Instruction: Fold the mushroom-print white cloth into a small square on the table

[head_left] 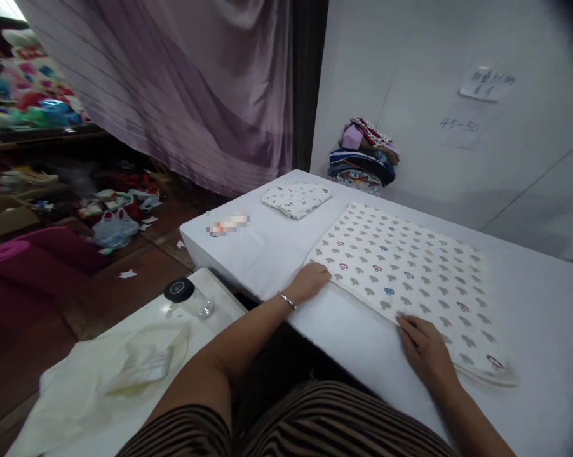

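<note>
- Now the cloth, white with a small printed pattern and folded flat, lies on the white bench right of centre in the frame, its near edge facing the person.
- The left hand sits on the cloth's near left corner with the fingers bent; I cannot tell whether they pinch the edge or only rest on it.
- The right hand lies palm down on the near edge further right, fingers released and flat, gripping nothing.
- To do this well, I judge, the layers along that near edge want lining up before any pressing. One hand should steady the corner while the other smooths outward, so no crease gets trapped. The near right corner looks slightly loose and needs squaring.
- A small cloth, also folded, lies apart at the bench's far end.
- A stack of folded clothes sits against the wall behind.
- Containers: a clear jar with a black lid is on a lower surface at lower left and looks empty.
- A bag on the floor at left bulges, but its contents are unclear.
</note>
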The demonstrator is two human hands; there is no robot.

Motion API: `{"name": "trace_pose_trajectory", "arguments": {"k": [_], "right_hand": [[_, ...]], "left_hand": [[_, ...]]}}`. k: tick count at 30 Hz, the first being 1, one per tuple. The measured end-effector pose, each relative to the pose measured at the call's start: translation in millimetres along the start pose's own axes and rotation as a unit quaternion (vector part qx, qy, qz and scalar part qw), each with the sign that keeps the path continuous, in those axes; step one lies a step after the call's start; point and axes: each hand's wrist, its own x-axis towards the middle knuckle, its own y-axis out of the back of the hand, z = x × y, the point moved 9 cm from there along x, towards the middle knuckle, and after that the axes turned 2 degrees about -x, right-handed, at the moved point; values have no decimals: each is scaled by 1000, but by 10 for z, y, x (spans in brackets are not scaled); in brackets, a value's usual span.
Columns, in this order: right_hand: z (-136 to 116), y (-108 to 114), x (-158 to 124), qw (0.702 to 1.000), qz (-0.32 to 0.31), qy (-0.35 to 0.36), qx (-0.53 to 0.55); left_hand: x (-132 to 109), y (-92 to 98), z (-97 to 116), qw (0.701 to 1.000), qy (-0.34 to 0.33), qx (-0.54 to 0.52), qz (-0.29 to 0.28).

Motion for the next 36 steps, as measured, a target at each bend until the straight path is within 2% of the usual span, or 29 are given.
{"name": "trace_pose_trajectory", "arguments": {"k": [3,6,15,19,29,36], "right_hand": [[-7,9,18,1000,-2,-12,0],[-21,23,63,1000,-6,-19,8],[-134,-107,331,995,-76,8,-61],[-157,-171,410,993,-93,1,-70],[-179,-195,423,994,-82,-18,-69],[-180,-198,409,999,-33,-25,-28]], "left_hand": [[-105,96,-258,999,23,-23,13],[-130,121,-303,999,18,-37,14],[160,-56,120,997,-36,-67,1],[218,-78,199,995,-52,-82,3],[246,-80,248,997,-38,-61,-12],[317,-144,582,996,-91,-8,-4]]}}
